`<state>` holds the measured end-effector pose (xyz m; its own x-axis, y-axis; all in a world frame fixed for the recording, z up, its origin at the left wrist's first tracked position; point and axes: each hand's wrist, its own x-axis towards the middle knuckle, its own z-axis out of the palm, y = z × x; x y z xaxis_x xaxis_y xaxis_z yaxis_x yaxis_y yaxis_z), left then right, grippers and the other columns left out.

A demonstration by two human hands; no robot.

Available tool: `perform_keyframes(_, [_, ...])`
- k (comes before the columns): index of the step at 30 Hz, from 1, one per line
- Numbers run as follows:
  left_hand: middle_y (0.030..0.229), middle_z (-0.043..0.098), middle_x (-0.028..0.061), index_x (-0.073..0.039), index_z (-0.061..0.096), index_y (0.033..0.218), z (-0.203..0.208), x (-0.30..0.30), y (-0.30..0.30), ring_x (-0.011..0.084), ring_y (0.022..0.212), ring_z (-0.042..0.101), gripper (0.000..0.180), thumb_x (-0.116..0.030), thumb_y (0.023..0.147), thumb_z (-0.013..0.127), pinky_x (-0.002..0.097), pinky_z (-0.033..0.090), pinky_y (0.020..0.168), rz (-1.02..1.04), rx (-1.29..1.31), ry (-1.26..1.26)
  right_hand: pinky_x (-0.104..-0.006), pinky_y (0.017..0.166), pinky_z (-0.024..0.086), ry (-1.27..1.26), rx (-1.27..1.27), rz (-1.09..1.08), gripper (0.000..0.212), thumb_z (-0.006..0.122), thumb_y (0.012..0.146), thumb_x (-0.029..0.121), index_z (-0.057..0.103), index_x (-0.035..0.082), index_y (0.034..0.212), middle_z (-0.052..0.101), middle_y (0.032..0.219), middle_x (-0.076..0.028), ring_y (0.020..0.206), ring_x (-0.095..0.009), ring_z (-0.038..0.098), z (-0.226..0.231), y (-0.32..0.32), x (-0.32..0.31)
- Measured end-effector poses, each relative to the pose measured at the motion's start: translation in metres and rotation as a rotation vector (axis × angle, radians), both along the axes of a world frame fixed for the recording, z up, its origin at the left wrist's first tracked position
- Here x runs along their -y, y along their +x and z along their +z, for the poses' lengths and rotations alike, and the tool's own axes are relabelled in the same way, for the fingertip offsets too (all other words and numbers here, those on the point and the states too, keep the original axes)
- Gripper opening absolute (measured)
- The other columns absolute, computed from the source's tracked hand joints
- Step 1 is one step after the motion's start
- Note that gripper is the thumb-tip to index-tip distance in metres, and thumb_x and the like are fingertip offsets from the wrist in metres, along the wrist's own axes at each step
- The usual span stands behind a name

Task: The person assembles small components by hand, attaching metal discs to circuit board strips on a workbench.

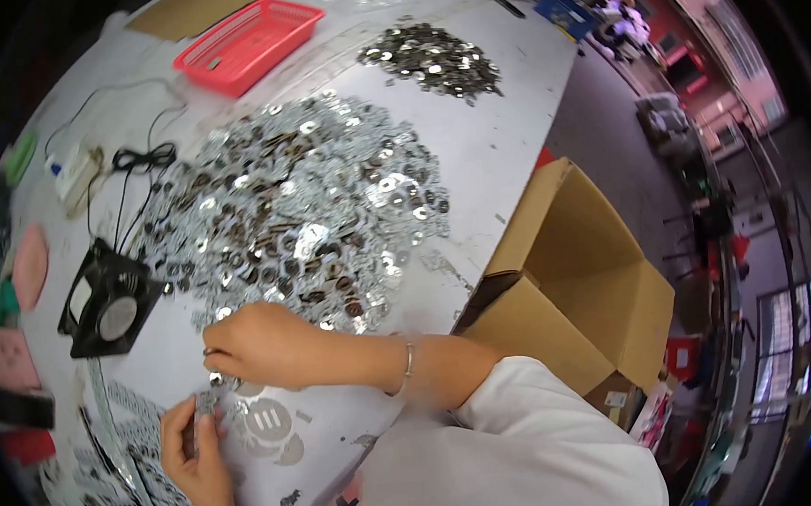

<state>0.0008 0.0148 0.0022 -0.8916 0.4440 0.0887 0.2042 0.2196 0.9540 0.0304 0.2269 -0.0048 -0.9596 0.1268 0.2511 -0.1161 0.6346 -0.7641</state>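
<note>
A wide heap of small shiny metal pieces, many of them round like washers, spreads over the white table. My right hand is at the near edge of this heap, its fingers closed in a pinch. A small shiny round metal piece shows just below those fingertips. Lower left, my left hand has its thumb and fingers closed around small grey metal pieces, whose exact form is too small to tell. Both hands are close together over the table. Several loose round pieces lie beside them.
A black fan with a cable stands left of the heap. Behind are a red plastic basket and a smaller metal heap. An open cardboard box sits at the right table edge. Patterned strips lie left.
</note>
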Motion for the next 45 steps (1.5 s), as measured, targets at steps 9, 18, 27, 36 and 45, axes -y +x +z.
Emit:
perform_keyframes(9, [0.084, 0.058, 0.0024, -0.001, 0.058, 0.098, -0.01, 0.018, -0.009, 0.0081, 0.07, 0.055, 0.014, 0.0, 0.085, 0.064, 0.0221, 0.049, 0.057, 0.001, 0.372, 0.108, -0.032, 0.048, 0.045, -0.505, 0.193, 0.397, 0.023, 0.062, 0.083, 0.019, 0.066, 0.001, 0.069, 0.062, 0.055, -0.009, 0.048, -0.018, 0.061, 0.018, 0.008, -0.004])
perform_keyframes(18, [0.081, 0.063, 0.0083, 0.003, 0.066, 0.085, 0.021, 0.008, -0.003, 0.0151, 0.069, 0.056, 0.009, -0.003, 0.079, 0.067, 0.0292, 0.047, 0.061, 0.085, 0.323, -0.113, -0.0289, 0.048, 0.046, -0.533, 0.244, 0.5, 0.022, 0.061, 0.084, 0.018, 0.065, 0.001, 0.069, 0.064, 0.055, -0.006, 0.048, -0.014, 0.061, 0.01, 0.006, 0.007])
perform_keyframes(27, [0.093, 0.062, 0.0104, 0.003, 0.064, 0.092, 0.01, 0.018, 0.004, 0.0193, 0.082, 0.058, 0.018, -0.009, 0.081, 0.073, 0.0304, 0.05, 0.071, 0.223, 0.352, 0.108, -0.0307, 0.05, 0.047, -0.852, 0.297, 0.426, 0.018, 0.06, 0.086, 0.017, 0.057, 0.001, 0.078, 0.064, 0.061, -0.008, 0.051, -0.015, 0.06, 0.01, 0.006, 0.027])
perform_keyframes(36, [0.09, 0.068, 0.0142, 0.001, 0.067, 0.089, 0.017, -0.014, 0.0, 0.0244, 0.084, 0.065, 0.014, 0.007, 0.076, 0.069, 0.0306, 0.052, 0.074, 0.035, -0.421, -0.087, -0.0356, 0.05, 0.041, -0.456, 0.184, 0.138, 0.02, 0.059, 0.088, 0.016, 0.05, 0.002, 0.077, 0.053, 0.059, -0.013, 0.051, -0.022, 0.05, 0.015, 0.007, 0.019])
perform_keyframes(45, [0.092, 0.068, 0.0115, -0.001, 0.069, 0.093, 0.009, 0.006, -0.005, 0.0181, 0.081, 0.067, 0.018, 0.006, 0.076, 0.07, 0.027, 0.053, 0.07, 0.092, -0.338, 0.048, -0.0259, 0.046, 0.036, -0.453, 0.304, 0.196, 0.017, 0.06, 0.091, 0.016, 0.06, 0.001, 0.084, 0.053, 0.056, -0.002, 0.05, -0.006, 0.044, 0.02, 0.004, 0.031])
